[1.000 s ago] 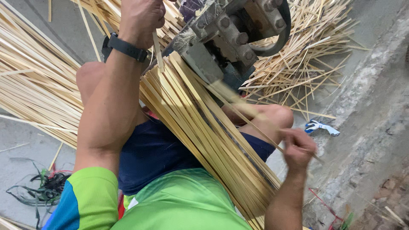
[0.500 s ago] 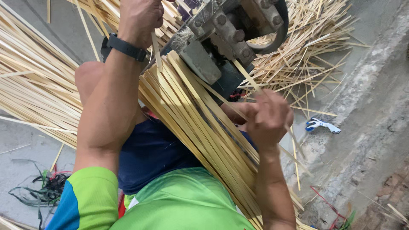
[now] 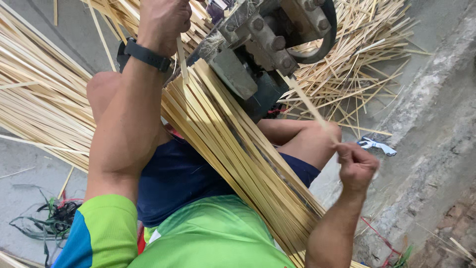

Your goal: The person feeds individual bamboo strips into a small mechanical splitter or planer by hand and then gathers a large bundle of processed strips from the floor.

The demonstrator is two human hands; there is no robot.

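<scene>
Grey concrete floor [image 3: 29, 168] fills the head view, strewn with loose pale bamboo slivers [image 3: 367, 54] near a rough stone kerb [image 3: 436, 124]. I see my left hand [image 3: 163, 22], a black wristband [image 3: 146, 54] on its wrist, closed around one thin pale bamboo strip [image 3: 182, 62] beside the grey bolted metal machine [image 3: 263, 44]. My right hand [image 3: 356, 166] pinches the near end of another long thin bamboo strip [image 3: 307, 104] that runs up to the machine. A thick bundle of flat bamboo strips [image 3: 238, 154] lies slanted across my lap, over dark blue shorts [image 3: 178, 178].
</scene>
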